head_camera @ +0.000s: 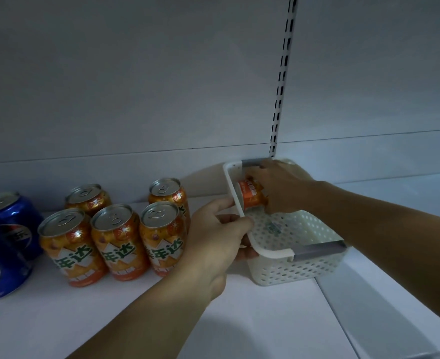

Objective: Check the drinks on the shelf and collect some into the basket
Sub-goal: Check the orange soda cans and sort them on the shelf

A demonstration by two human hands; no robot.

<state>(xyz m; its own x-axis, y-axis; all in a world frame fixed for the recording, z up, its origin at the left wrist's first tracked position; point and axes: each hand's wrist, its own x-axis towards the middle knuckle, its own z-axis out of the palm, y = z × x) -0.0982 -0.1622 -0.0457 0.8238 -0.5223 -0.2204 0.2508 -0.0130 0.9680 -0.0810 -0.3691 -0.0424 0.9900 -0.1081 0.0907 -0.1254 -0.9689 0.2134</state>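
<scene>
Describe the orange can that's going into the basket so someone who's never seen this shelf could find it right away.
On the white shelf, look right to the cream perforated basket with grey handles. At its far end, the right hand holds one orange can tipped on its side inside the basket. The five other orange cans stand upright on the shelf, left of the basket.

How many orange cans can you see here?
6. Three stand in a front row, two behind them, and one orange can is held inside the basket by the right hand. None looks hidden.
</scene>
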